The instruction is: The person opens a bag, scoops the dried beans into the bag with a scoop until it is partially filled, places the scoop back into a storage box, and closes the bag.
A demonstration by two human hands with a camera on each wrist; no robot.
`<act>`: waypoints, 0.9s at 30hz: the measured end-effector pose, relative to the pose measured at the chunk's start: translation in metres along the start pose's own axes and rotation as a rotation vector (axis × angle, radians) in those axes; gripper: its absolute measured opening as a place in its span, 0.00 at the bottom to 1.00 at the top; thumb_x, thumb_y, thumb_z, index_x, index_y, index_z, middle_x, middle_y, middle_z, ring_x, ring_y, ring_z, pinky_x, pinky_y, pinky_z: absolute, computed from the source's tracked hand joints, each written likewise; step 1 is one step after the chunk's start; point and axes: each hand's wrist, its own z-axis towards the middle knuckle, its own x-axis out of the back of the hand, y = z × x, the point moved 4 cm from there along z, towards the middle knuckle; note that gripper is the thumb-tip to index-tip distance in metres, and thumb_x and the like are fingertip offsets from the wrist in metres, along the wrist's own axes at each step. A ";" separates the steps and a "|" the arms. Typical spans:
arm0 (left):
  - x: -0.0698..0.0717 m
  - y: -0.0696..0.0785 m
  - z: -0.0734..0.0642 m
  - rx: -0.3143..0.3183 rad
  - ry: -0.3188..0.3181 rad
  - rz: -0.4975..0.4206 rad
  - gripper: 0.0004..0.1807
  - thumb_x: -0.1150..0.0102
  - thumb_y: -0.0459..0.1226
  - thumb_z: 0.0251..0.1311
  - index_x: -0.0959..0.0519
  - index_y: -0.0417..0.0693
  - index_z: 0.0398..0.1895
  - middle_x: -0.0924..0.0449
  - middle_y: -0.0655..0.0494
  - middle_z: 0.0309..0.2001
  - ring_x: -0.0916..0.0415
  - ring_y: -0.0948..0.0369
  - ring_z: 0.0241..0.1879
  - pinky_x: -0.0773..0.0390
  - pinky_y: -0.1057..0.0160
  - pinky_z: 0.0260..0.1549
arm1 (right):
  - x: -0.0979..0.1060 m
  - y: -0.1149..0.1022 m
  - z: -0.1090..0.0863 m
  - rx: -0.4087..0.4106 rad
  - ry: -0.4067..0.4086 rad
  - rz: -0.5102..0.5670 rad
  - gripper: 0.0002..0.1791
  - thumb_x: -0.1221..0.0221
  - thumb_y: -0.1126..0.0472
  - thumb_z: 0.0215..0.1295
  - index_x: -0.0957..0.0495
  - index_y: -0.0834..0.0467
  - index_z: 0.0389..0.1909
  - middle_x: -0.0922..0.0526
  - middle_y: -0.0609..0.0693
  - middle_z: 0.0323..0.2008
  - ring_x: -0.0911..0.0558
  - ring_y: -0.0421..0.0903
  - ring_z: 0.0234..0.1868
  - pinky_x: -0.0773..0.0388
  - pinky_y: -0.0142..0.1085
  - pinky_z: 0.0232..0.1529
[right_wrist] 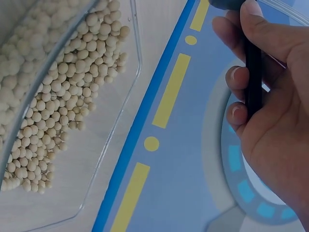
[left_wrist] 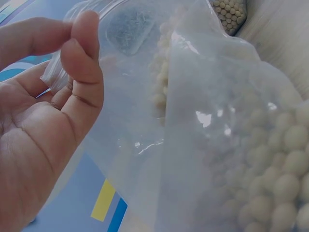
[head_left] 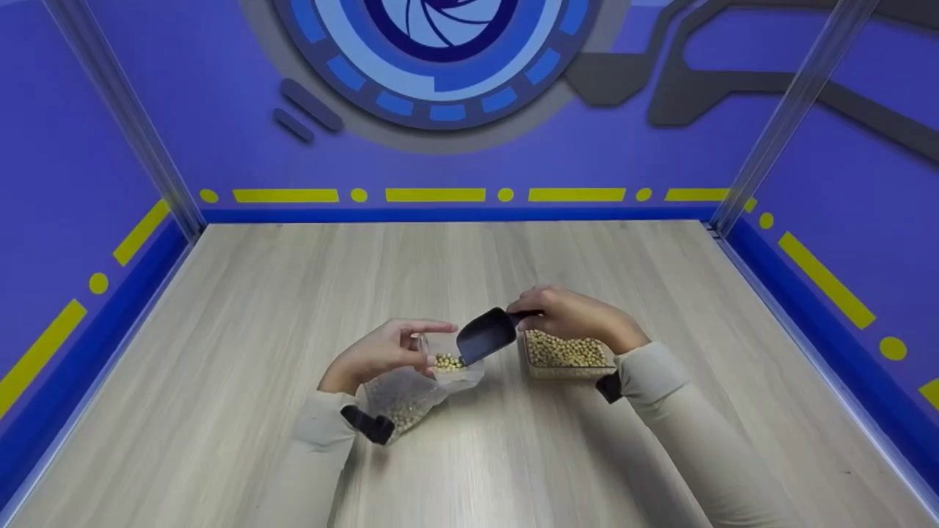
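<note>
My left hand (head_left: pixel 378 356) pinches the zip edge of a clear plastic bag (left_wrist: pixel 140 159), which hangs slanted with its mouth spread. Soybeans (left_wrist: pixel 285 186) fill the bag's lower part, and more lie near its opening. In the head view, a black scoop (head_left: pixel 486 335) tilts down to the left, its lip right at the bag's mouth. My right hand (head_left: pixel 568 312) grips the scoop by its handle (right_wrist: pixel 253 77), fingers curled around it. Below the right wrist stands a clear rectangular container (head_left: pixel 568 374) holding many soybeans (head_left: pixel 561 349).
The wooden tabletop (head_left: pixel 352 271) carries the container to the right of the bag. Blue printed panels (head_left: pixel 469 165) close off the back and both sides. Black wrist straps (head_left: pixel 367 424) sit over the sleeves.
</note>
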 end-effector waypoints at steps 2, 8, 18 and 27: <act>0.000 0.001 -0.001 -0.005 -0.002 -0.011 0.33 0.47 0.23 0.55 0.33 0.39 0.68 0.23 0.61 0.17 0.18 0.60 0.27 0.17 0.62 0.40 | 0.000 0.002 -0.001 -0.024 -0.003 0.038 0.15 0.42 0.65 0.65 0.19 0.62 0.52 0.16 0.55 0.45 0.19 0.50 0.47 0.22 0.44 0.52; 0.004 0.002 -0.002 -0.015 -0.002 -0.029 0.33 0.48 0.22 0.54 0.35 0.36 0.68 0.22 0.60 0.18 0.19 0.64 0.26 0.18 0.66 0.37 | 0.003 0.008 -0.006 -0.034 0.014 0.095 0.15 0.43 0.66 0.66 0.20 0.61 0.53 0.15 0.55 0.45 0.19 0.49 0.46 0.22 0.45 0.50; 0.012 0.011 -0.010 -0.014 0.021 -0.002 0.32 0.43 0.26 0.57 0.33 0.39 0.67 0.18 0.59 0.22 0.18 0.63 0.27 0.19 0.66 0.35 | 0.012 0.023 -0.022 -0.091 0.043 0.154 0.16 0.43 0.62 0.67 0.20 0.60 0.53 0.17 0.55 0.51 0.20 0.52 0.52 0.24 0.48 0.55; 0.020 0.015 -0.014 -0.046 0.037 -0.008 0.31 0.49 0.23 0.56 0.32 0.39 0.67 0.26 0.59 0.16 0.17 0.60 0.28 0.19 0.64 0.35 | 0.020 0.037 -0.040 -0.107 0.077 0.169 0.17 0.43 0.60 0.68 0.21 0.62 0.54 0.17 0.57 0.49 0.19 0.53 0.50 0.23 0.49 0.50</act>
